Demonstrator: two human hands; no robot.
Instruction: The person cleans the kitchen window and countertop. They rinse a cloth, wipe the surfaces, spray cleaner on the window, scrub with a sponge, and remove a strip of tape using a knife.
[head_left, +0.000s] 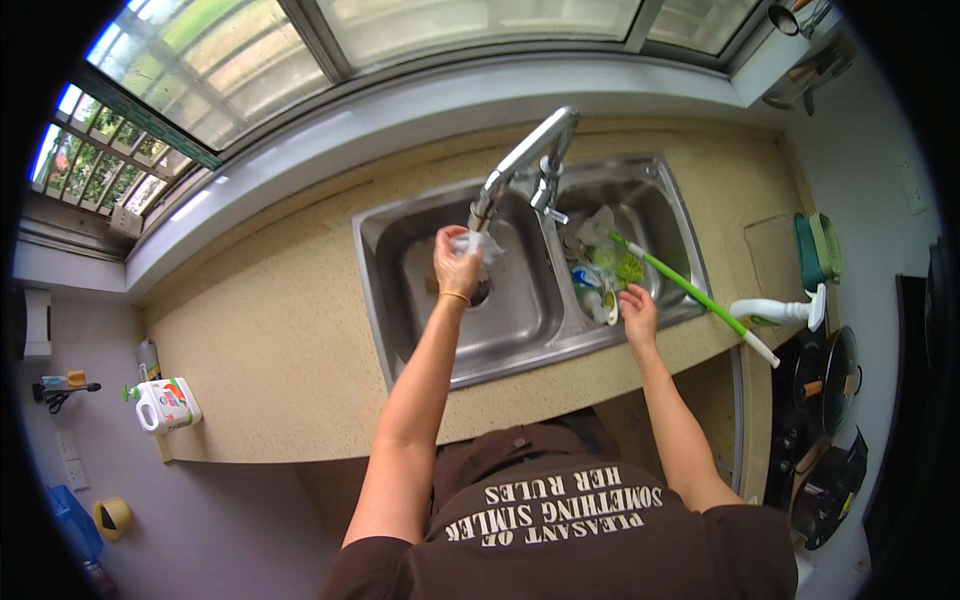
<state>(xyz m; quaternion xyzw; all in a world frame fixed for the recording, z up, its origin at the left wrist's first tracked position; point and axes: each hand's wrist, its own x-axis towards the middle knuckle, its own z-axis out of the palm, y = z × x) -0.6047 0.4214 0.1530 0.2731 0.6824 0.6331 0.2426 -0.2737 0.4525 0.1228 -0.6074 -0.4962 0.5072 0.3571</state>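
My left hand (456, 270) grips a crumpled translucent plastic piece (487, 247) right below the tap's spout (480, 214), over the left sink basin (517, 300). Water seems to run onto it. My right hand (639, 315) is at the front of the right basin (660, 225), fingers spread and holding nothing that I can see. Just left of its fingertips is a small white-and-green handle (612, 307). A green bristle brush head (630, 268) and other plastic items (589, 277) lie jumbled in that basin.
A green-and-white pole (690, 289) slants from the right basin past the counter edge. Beside it lies a white spray bottle (776, 311). The chrome tap (529, 154) arches over the sink divider. A white pump jug (169, 405) stands far left; a stove with pans (810, 390) is at right.
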